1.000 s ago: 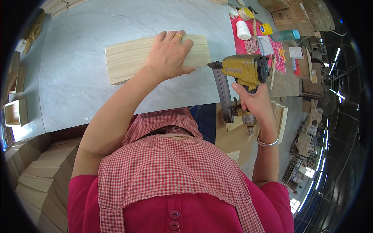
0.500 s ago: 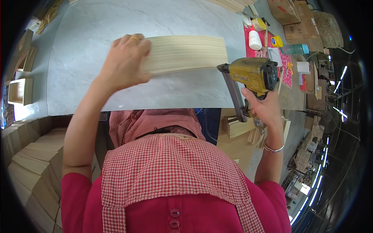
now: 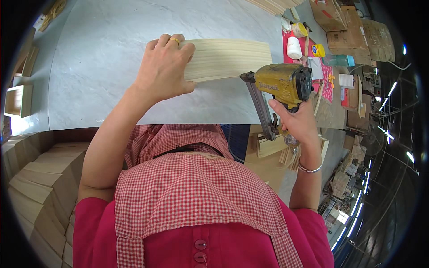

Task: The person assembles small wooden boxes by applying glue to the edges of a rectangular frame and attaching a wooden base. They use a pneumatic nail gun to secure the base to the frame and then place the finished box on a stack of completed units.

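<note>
My left hand (image 3: 164, 67) grips the left end of a pale wooden board piece (image 3: 228, 58), holding it lifted and tilted above the grey table (image 3: 98, 67). A ring shows on one finger. My right hand (image 3: 295, 123) holds a yellow pneumatic nail gun (image 3: 281, 85) by its handle, its nose just below the board's right end. Whether the nose touches the wood I cannot tell.
Stacks of cut wooden pieces (image 3: 35, 178) stand at the lower left. Small wooden boxes (image 3: 18, 98) lie at the table's left edge. A white bottle (image 3: 294, 47), a yellow pot (image 3: 318, 50) and cardboard boxes (image 3: 344, 22) sit at the upper right. More wooden parts (image 3: 272, 145) lie under the gun.
My left hand slid from the middle of the board to its left end and raised it off the table. The nail gun drew back from the board's right edge and dropped lower.
</note>
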The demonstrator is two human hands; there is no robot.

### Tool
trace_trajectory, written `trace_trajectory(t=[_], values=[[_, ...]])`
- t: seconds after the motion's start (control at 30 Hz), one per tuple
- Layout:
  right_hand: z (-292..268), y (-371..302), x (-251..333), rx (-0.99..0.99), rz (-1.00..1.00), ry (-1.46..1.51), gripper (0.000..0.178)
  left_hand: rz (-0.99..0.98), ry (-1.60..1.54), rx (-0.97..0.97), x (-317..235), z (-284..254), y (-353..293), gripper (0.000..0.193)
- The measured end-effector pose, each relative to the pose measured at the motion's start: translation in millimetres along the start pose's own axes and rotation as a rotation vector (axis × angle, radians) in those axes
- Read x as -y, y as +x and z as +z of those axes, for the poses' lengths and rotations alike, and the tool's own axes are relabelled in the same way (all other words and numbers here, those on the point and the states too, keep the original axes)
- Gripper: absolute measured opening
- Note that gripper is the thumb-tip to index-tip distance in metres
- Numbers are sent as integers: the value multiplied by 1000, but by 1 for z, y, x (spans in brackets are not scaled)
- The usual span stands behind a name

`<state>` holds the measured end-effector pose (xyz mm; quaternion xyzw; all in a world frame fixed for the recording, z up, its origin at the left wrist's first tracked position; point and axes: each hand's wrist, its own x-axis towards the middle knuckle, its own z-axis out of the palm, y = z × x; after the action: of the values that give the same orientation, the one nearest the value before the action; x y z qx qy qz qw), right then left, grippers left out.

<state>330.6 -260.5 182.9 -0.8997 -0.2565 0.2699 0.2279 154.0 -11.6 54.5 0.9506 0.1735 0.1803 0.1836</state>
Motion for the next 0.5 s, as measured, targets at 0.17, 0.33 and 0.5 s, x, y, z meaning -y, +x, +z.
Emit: trace_trajectory(t=[0.17,0.33,0.5], values=[[10,-6,-10,-4,40,161,28,-4,-19,-15,1,1,-1,45],[30,-16,-9,-79,38,301,25,13,-43,-55,2,3,-2,45],[26,-18,-5,-90,23,157,25,38,-101,-26,10,1,-9,46]])
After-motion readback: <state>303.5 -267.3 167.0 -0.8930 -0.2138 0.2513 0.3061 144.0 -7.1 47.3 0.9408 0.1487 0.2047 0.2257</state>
